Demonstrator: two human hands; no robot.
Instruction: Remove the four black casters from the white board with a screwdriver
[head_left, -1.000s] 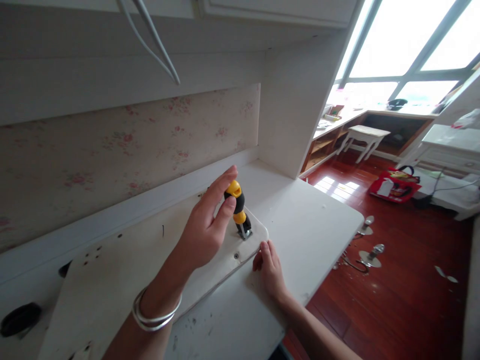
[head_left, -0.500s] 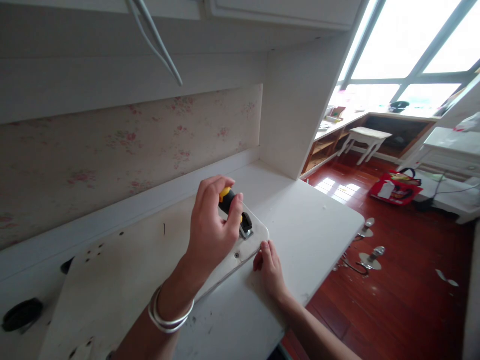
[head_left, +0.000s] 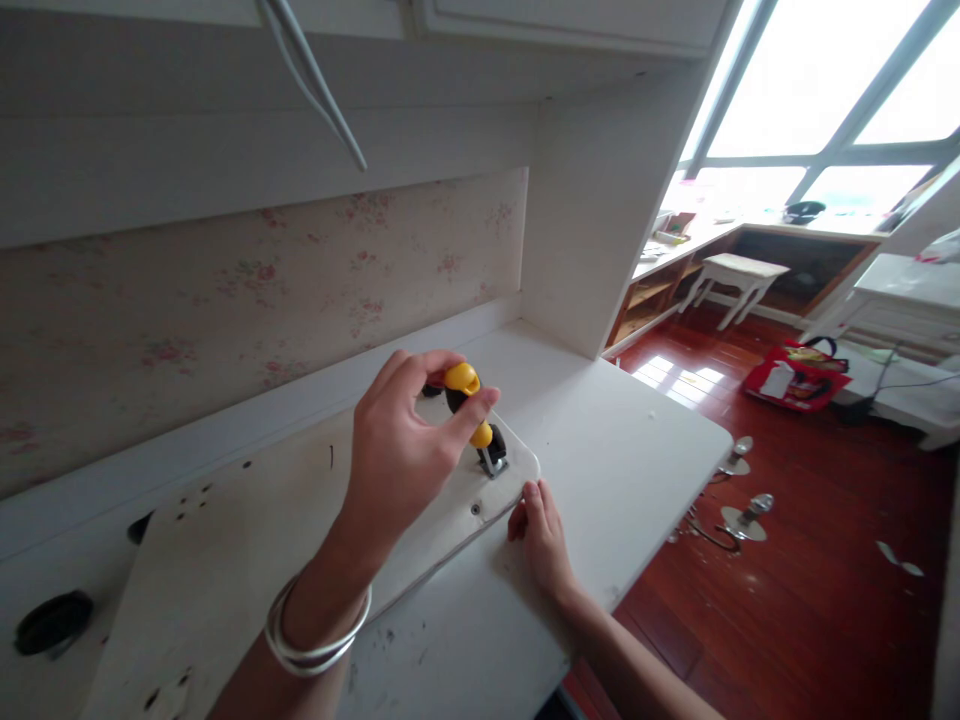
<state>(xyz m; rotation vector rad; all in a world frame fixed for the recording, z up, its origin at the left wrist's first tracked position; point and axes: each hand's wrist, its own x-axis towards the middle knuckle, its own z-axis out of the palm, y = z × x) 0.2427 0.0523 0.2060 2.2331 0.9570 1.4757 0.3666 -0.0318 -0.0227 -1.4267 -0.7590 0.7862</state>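
Observation:
My left hand [head_left: 409,430], with silver bangles at the wrist, pinches the yellow-and-black handle of a screwdriver [head_left: 463,385] between thumb and fingers. Its short shaft points down to the metal plate of a black caster [head_left: 497,447] near the corner of a white board [head_left: 300,530]. The tip's exact seat cannot be made out. My right hand [head_left: 544,540] is closed at the board's front corner, its fingertips on the edge. A screw [head_left: 475,510] shows in the board beside the caster.
The board lies on a white desk [head_left: 615,440] under a cabinet [head_left: 480,70], from which a white cable [head_left: 315,80] hangs. More casters [head_left: 54,622] are at the left. On the red floor [head_left: 825,600] lie a lamp fixture [head_left: 746,518] and a red bag [head_left: 799,375]; a stool [head_left: 739,275] stands farther back.
My left hand has shifted slightly left and turned around the screwdriver's handle, so more of its yellow end shows. My right hand has stayed at the board's corner.

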